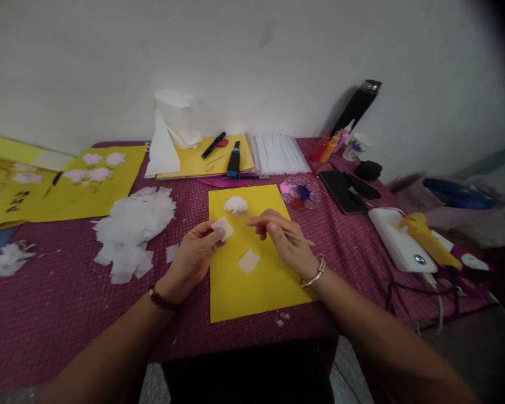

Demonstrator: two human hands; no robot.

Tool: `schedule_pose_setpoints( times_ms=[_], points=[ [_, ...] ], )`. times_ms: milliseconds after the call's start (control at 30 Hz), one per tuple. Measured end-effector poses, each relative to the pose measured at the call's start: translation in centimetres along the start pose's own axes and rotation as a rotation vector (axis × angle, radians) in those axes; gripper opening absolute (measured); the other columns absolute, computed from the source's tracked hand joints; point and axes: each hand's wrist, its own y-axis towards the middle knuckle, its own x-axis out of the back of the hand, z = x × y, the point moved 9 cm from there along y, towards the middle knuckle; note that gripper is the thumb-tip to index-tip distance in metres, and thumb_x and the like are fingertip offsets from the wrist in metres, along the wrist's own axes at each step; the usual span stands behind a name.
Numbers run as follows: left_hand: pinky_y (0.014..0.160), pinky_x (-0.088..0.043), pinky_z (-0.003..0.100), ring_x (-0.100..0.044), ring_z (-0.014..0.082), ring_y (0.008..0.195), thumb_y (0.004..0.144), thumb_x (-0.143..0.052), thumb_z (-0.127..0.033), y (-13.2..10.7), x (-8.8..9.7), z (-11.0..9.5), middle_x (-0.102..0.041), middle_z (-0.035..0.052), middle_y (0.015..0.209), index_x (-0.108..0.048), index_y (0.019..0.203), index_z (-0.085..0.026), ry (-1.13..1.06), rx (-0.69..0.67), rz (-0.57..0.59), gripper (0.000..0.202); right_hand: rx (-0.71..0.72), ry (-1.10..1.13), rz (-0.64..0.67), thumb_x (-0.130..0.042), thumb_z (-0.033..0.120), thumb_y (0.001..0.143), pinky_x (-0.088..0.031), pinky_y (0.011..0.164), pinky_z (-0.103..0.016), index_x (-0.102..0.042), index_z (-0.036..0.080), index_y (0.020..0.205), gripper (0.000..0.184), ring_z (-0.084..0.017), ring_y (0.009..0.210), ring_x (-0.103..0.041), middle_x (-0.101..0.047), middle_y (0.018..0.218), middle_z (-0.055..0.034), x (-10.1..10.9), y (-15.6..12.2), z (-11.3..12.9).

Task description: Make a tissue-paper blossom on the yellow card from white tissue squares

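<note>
My left hand (193,255) pinches a small white tissue square (223,227) over the left edge of a yellow paper sheet (252,286). My right hand (284,235) hovers just to its right, fingers curled around a thin wooden stick (305,240). A second tissue square (248,261) lies flat on the yellow sheet below my hands. A crumpled white tissue flower (236,204) sits near the sheet's top edge.
A pile of white tissue pieces (132,233) lies at left on the maroon checked cloth (67,303). Yellow sheets with tissue flowers (88,179) sit at far left. A glue gun (429,241), white box (398,244), paint dish (301,192) and bottles (330,147) stand at right.
</note>
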Motion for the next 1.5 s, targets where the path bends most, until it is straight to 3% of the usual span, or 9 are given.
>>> schedule_pose_setpoints(
  times_ms=[233,600,800,867,1033,1200,1267,1433,1500],
  points=[
    [0.069,-0.047,0.019,-0.060,0.0088,0.074,0.064,-0.080,-0.019,-0.4,-0.7,-0.2,-0.072,0.0018,0.083,-0.075,0.080,-0.016,0.028,-0.008,0.057,0.018,-0.079,-0.010,0.187,-0.044,0.032,0.098,-0.045,0.067,-0.026,-0.068,0.018,0.104,0.029,-0.011,0.072,-0.058,-0.062,0.078,-0.0022,-2.7,-0.9,-1.0],
    [0.064,-0.045,0.018,-0.056,0.0070,0.064,0.062,-0.082,-0.023,-0.5,-0.9,-0.6,-0.071,0.0010,0.074,-0.076,0.078,-0.016,0.116,-0.049,0.063,0.018,-0.147,-0.043,0.174,-0.044,0.030,0.097,-0.047,0.067,-0.026,-0.066,0.019,0.104,0.025,-0.011,0.071,-0.059,-0.064,0.078,-0.0019,-2.8,-0.9,-1.9],
    [0.066,-0.051,0.026,-0.063,0.0147,0.069,0.069,-0.073,-0.054,-0.7,-1.3,-1.0,-0.071,0.0065,0.072,-0.075,0.070,-0.014,-0.042,-0.024,0.075,0.039,-0.300,0.204,0.062,-0.059,0.034,0.089,-0.050,0.060,-0.025,-0.065,0.021,0.101,0.018,-0.010,0.063,-0.061,-0.069,0.084,-0.0028,-2.6,-1.1,-3.5],
    [0.064,-0.051,0.026,-0.062,0.0139,0.067,0.066,-0.077,-0.048,-0.8,-1.5,-1.1,-0.071,0.0060,0.072,-0.075,0.072,-0.015,-0.013,-0.038,0.106,0.034,-0.331,0.261,0.035,-0.062,0.036,0.087,-0.049,0.058,-0.025,-0.067,0.021,0.099,0.020,-0.010,0.060,-0.060,-0.070,0.080,-0.0024,-2.5,-1.0,-3.8],
    [0.062,-0.048,0.024,-0.061,0.0117,0.062,0.066,-0.078,-0.023,-1.5,-1.9,-2.8,-0.069,0.0011,0.067,-0.072,0.073,-0.020,0.278,-0.291,0.140,0.009,-0.390,0.285,-0.082,-0.062,0.043,0.086,-0.044,0.054,-0.023,-0.074,0.019,0.086,0.027,-0.008,0.055,-0.054,-0.066,0.071,-0.0013,-2.0,-1.1,-4.4],
    [0.068,-0.047,0.029,-0.062,0.0163,0.071,0.069,-0.071,-0.016,-4.3,-4.3,-5.8,-0.069,0.0048,0.074,-0.071,0.066,-0.022,0.773,-0.713,0.238,0.007,-0.657,0.645,-0.089,-0.069,0.044,0.078,-0.045,0.051,-0.021,-0.074,0.017,0.085,0.028,-0.006,0.047,-0.046,-0.058,0.059,0.0030,-3.5,-2.2,-6.6],
    [0.065,-0.046,0.028,-0.061,0.0157,0.068,0.069,-0.070,-0.016,-4.2,-4.1,-5.9,-0.068,0.0044,0.070,-0.069,0.063,-0.022,0.760,-0.671,0.226,0.008,-0.679,0.758,-0.089,-0.076,0.037,0.072,-0.047,0.054,-0.021,-0.073,0.020,0.088,0.023,-0.005,0.046,-0.043,-0.053,0.055,0.0067,-3.4,-2.1,-6.6],
    [0.048,-0.039,0.023,-0.049,0.0102,0.048,0.067,-0.074,-0.028,-1.4,-2.2,-1.8,-0.057,-0.0010,0.054,-0.059,0.059,-0.019,0.344,-0.099,0.210,0.019,-0.517,0.549,-0.144,-0.076,0.036,0.071,-0.043,0.049,-0.021,-0.071,0.017,0.076,0.020,-0.006,0.046,-0.048,-0.061,0.058,0.0035,-1.1,-0.9,-5.9],
    [0.049,-0.041,0.024,-0.051,0.0106,0.048,0.068,-0.074,-0.029,-1.1,-2.1,-1.4,-0.057,-0.0010,0.054,-0.059,0.062,-0.018,0.374,-0.092,0.215,0.019,-0.521,0.463,-0.179,-0.072,0.037,0.074,-0.039,0.045,-0.020,-0.070,0.015,0.075,0.023,-0.007,0.045,-0.051,-0.064,0.060,0.0009,-0.8,-1.0,-6.2]
  ],
)
